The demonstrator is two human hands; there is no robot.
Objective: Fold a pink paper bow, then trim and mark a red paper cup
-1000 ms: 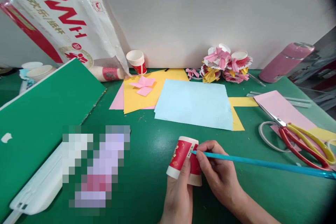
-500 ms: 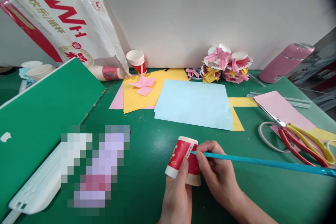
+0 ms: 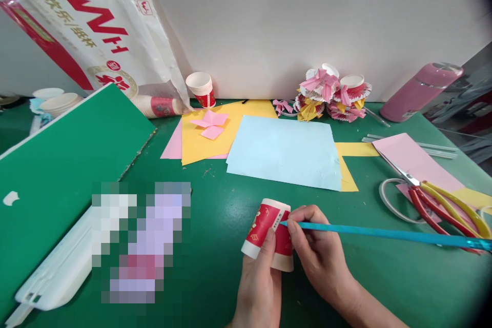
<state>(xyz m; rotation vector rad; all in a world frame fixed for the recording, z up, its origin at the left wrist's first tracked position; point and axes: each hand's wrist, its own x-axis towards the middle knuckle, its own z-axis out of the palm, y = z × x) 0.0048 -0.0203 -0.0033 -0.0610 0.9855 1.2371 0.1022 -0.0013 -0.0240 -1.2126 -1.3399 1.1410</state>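
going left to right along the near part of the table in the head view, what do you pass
White case → blurred-out patch → left hand holding the red paper cup → right hand holding the long blue stick against the cup → red and yellow scissors.

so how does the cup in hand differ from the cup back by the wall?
The held cup is upside down and tilted, base toward the camera, gripped by the left hand with the right hand pressing a blue stick tip to its side. The far cup stands upright, mouth open, untouched, beside the plastic bag. It also looks smaller, being farther off. Both are white paper cups with a red printed band.
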